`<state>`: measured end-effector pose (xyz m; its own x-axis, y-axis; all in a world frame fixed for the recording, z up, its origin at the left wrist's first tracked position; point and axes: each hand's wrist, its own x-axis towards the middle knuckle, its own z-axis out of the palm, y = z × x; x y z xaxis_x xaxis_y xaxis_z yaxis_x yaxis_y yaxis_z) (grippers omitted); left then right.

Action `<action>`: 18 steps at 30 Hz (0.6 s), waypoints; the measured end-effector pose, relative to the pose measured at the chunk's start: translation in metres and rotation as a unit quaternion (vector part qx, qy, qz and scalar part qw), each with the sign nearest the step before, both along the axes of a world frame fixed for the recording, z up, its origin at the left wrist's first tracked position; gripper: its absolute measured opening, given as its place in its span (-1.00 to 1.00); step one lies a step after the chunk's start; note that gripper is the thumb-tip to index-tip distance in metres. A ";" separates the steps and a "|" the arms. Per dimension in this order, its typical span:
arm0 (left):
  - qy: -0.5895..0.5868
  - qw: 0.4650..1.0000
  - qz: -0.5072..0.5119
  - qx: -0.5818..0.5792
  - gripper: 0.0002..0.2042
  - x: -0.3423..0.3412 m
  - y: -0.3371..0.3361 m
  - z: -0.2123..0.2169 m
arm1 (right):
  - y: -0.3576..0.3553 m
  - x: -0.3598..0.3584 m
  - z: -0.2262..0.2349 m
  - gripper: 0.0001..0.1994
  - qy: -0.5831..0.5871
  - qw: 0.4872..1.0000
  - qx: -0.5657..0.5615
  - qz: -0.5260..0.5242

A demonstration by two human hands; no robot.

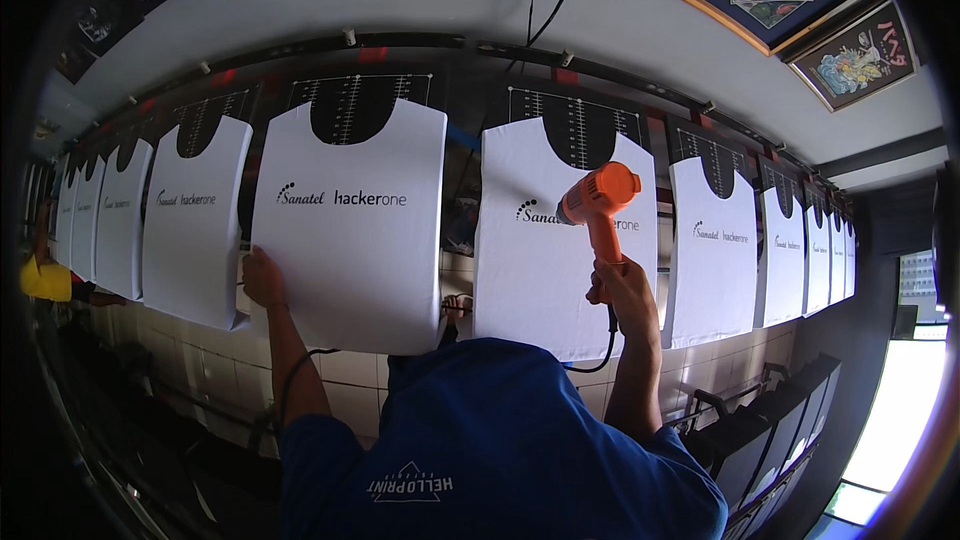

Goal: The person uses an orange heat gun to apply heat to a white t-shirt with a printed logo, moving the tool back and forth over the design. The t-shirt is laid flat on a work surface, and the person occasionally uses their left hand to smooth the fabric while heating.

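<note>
The right hand (622, 285) was clenched around the grip of an orange heat gun (598, 196), its nozzle aimed at the print on a white shirt (545, 270) stretched over a board. The left hand (262, 277) lay pressed against the left edge of the neighbouring white shirt (350, 250), though I could not tell whether it pinched the cloth.

We count at least ten white printed shirts (348, 240) on the row of boards, one orange heat gun (598, 200), and two framed pictures (860, 52) above.
</note>
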<state>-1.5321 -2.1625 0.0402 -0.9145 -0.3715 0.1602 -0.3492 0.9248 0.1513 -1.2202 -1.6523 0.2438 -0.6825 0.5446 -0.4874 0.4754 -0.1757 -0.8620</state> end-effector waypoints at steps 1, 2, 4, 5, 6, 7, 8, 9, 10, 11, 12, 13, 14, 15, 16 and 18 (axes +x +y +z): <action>0.004 1.000 -0.002 0.000 -0.48 0.000 0.000 0.000 | -0.001 0.000 0.003 -0.66 0.007 1.000 -0.002 0.012; 0.000 1.000 0.001 0.000 -0.48 0.001 0.000 0.000 | 0.000 0.000 0.007 -0.67 0.007 1.000 -0.011 0.009; -0.007 1.000 0.004 0.000 -0.48 0.001 -0.001 0.000 | 0.005 0.001 0.011 -0.68 0.008 1.000 -0.029 0.003; -0.005 1.000 0.002 0.000 -0.48 0.001 0.000 0.000 | 0.003 0.000 0.009 -0.66 0.004 1.000 -0.019 0.004; -0.004 1.000 0.000 0.000 -0.47 0.000 0.001 0.000 | 0.000 -0.002 0.004 -0.63 0.001 1.000 -0.010 0.005; -0.003 1.000 -0.001 -0.002 -0.47 0.000 0.001 0.000 | -0.003 -0.003 0.002 -0.61 -0.004 1.000 0.000 0.006; -0.005 1.000 0.001 -0.004 -0.47 0.001 0.000 0.000 | -0.002 -0.003 0.005 -0.64 0.001 1.000 -0.012 0.009; -0.006 1.000 0.003 -0.006 -0.47 0.001 0.000 0.000 | 0.001 -0.001 0.011 -0.66 0.006 1.000 -0.023 0.012; -0.007 1.000 0.005 -0.008 -0.47 0.001 0.000 0.000 | 0.004 0.000 0.014 -0.68 0.012 0.999 -0.035 0.015; -0.004 1.000 0.003 -0.004 -0.47 0.001 0.000 0.000 | 0.005 0.001 0.011 -0.71 0.010 0.999 -0.050 0.008; -0.001 1.000 0.002 0.000 -0.47 0.000 0.000 -0.001 | 0.003 -0.001 0.009 -0.72 0.006 0.999 -0.040 0.010; 0.002 1.000 -0.001 0.004 -0.47 0.000 0.001 -0.001 | -0.003 -0.004 0.009 -0.72 0.002 0.999 -0.029 0.012; 0.000 1.000 -0.001 0.004 -0.47 0.000 0.000 -0.001 | -0.005 -0.005 0.009 -0.73 -0.003 1.000 -0.019 0.014; -0.002 1.000 -0.001 0.003 -0.47 0.000 0.000 -0.001 | -0.002 -0.003 0.008 -0.73 0.004 0.999 -0.029 0.028; -0.003 1.000 0.000 0.003 -0.47 0.000 -0.001 -0.001 | -0.001 -0.004 0.009 -0.73 0.004 0.999 -0.036 0.022; 0.000 1.000 0.001 -0.001 -0.48 0.001 -0.002 -0.001 | 0.001 -0.005 0.011 -0.72 0.004 0.999 -0.049 0.011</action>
<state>-1.5306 -2.1643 0.0393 -0.9137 -0.3735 0.1605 -0.3515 0.9242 0.1497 -1.2249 -1.6516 0.2553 -0.6984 0.4783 -0.5324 0.4734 -0.2492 -0.8449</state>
